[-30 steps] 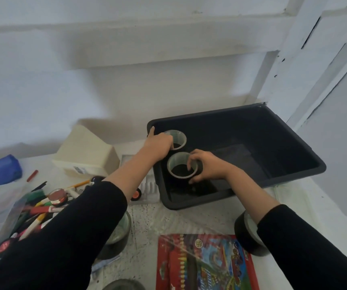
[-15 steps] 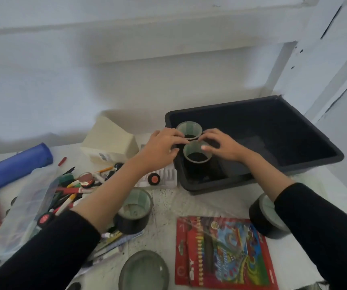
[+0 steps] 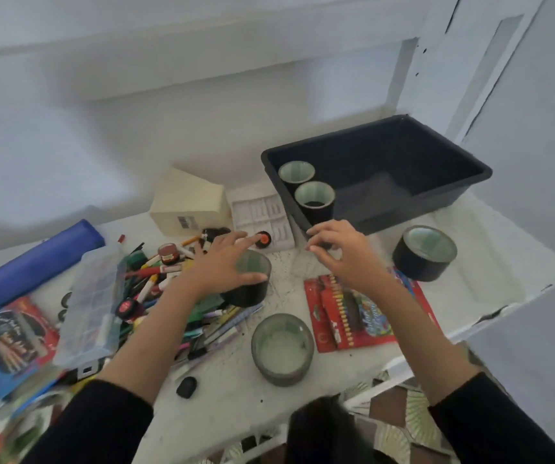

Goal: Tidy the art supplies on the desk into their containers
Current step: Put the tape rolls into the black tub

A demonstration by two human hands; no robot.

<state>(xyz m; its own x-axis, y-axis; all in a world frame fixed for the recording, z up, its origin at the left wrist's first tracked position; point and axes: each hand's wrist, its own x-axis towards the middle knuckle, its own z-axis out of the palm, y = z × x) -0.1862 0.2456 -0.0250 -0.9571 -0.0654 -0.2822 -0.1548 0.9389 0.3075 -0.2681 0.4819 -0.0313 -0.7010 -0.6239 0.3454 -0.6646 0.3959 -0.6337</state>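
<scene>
black tape roll w/ pale green core [image 3: 252, 293] stands upright on the white surface [image 3: 490, 279], just left of the red crayon pack [image 3: 369, 313]. left hand [image 3: 225, 266] lies over its top, fingers [image 3: 232, 239] stretched fairly straight past the far rim, thumb across the near rim, not curled round it. right hand [image 3: 346, 256] hovers by the near wall of the black plastic bin [image 3: 483, 172], fingers [image 3: 319, 232] loosely curled, nothing in them. two more black rolls [image 3: 296, 174] stand side by side in the bin's left corner. another black roll [image 3: 423, 259] stands right of the crayons, a grey roll [image 3: 282, 349] nearer the front edge. heap of markers & pens [image 3: 155, 279] at left.
</scene>
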